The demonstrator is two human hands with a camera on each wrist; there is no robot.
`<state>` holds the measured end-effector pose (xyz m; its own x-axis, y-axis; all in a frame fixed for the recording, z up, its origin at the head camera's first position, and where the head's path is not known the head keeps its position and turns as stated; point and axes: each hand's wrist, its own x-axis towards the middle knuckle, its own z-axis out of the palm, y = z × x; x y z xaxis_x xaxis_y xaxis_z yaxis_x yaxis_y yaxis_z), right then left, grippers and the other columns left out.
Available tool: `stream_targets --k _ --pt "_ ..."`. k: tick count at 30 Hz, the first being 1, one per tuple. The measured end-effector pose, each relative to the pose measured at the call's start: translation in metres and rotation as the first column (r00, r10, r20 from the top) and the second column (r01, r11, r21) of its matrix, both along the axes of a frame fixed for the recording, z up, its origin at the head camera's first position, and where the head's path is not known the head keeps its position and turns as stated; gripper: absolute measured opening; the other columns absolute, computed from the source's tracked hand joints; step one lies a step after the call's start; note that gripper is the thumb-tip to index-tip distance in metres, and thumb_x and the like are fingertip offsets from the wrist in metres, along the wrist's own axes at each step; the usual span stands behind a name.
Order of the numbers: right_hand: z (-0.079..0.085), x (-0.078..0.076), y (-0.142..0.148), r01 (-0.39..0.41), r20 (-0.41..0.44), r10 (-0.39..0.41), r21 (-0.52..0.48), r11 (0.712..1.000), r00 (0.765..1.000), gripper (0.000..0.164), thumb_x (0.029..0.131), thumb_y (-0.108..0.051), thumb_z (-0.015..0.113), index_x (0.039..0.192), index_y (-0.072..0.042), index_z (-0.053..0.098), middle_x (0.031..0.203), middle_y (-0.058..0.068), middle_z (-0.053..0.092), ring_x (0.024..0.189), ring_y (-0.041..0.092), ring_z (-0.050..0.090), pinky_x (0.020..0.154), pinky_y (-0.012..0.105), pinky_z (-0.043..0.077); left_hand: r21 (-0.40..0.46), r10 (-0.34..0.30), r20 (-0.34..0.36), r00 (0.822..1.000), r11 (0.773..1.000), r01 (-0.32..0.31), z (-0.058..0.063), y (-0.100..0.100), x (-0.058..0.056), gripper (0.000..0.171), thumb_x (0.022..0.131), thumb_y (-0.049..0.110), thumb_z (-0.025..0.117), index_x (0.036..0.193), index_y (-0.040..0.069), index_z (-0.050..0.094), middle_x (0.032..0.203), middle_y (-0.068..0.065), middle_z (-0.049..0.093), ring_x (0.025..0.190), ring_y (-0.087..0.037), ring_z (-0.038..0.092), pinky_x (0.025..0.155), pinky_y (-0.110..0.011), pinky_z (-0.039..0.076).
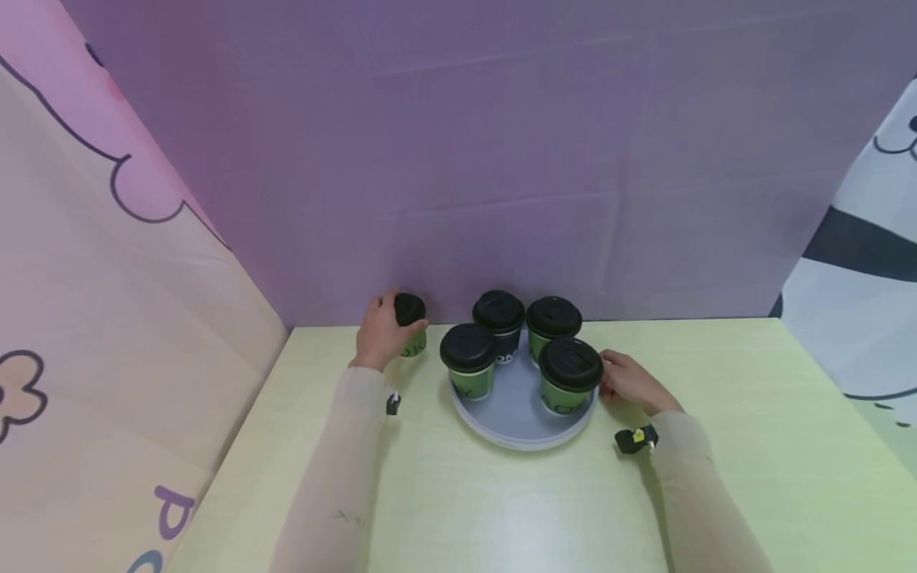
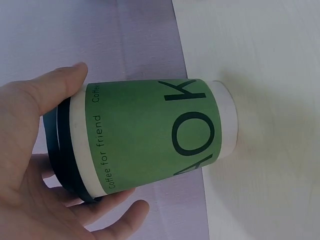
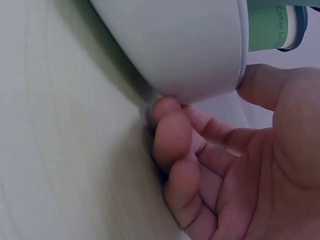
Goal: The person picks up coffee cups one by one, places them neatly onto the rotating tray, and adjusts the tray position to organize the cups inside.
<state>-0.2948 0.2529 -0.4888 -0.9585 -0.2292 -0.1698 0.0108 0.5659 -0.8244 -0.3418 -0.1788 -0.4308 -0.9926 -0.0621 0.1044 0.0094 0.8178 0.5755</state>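
Note:
At the left of the tray, my left hand point(image 1: 380, 334) grips a green paper coffee cup point(image 2: 145, 135) with a black lid. Thumb and fingers hold it around the lid end, and its base is close over the table. My right hand point(image 1: 634, 380) holds the right side of a round pale grey tray point(image 1: 526, 438), thumb at the rim and fingers curled against the lower wall. Several lidded cups stand upright on the tray: green ones at front left point(image 1: 471, 382), front right point(image 1: 566, 398) and back right point(image 1: 554, 317), and a dark-sleeved cup point(image 1: 499, 318) at the back.
The pale wooden table point(image 1: 466, 509) ends at a purple cloth wall point(image 1: 501, 159) close behind the cups. A printed cloth panel point(image 1: 143, 318) closes off the left side, and another panel point(image 1: 852, 278) stands at the right.

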Motion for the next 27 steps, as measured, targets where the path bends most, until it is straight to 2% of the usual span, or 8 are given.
stream_targets --k 9,27 --pt "0.0011 0.0007 0.0008 -0.009 0.01 0.009 -0.022 1.0 1.0 0.024 0.103 -0.013 0.038 0.113 0.001 0.055 0.077 0.005 0.059 0.068 0.016 0.057 0.061 0.027 0.048 0.021 0.009 -0.018 1.0 1.0 -0.008 0.0004 0.0012 -0.0018 0.088 0.089 0.044 0.077 0.158 0.012 0.034 0.158 -0.025 0.036 0.142 -0.044 0.044 0.109 -0.063 0.043" --pt "0.0024 0.0022 0.0061 -0.017 0.01 0.018 -0.023 1.0 1.0 0.023 0.106 -0.017 0.039 0.105 -0.003 0.057 0.078 0.005 0.058 0.072 0.017 0.057 0.066 0.028 0.048 0.081 0.031 -0.016 0.999 0.996 -0.03 -0.0006 0.0056 -0.0013 0.084 0.088 0.044 0.079 0.156 0.015 0.038 0.157 -0.022 0.038 0.14 -0.044 0.046 0.111 -0.061 0.042"
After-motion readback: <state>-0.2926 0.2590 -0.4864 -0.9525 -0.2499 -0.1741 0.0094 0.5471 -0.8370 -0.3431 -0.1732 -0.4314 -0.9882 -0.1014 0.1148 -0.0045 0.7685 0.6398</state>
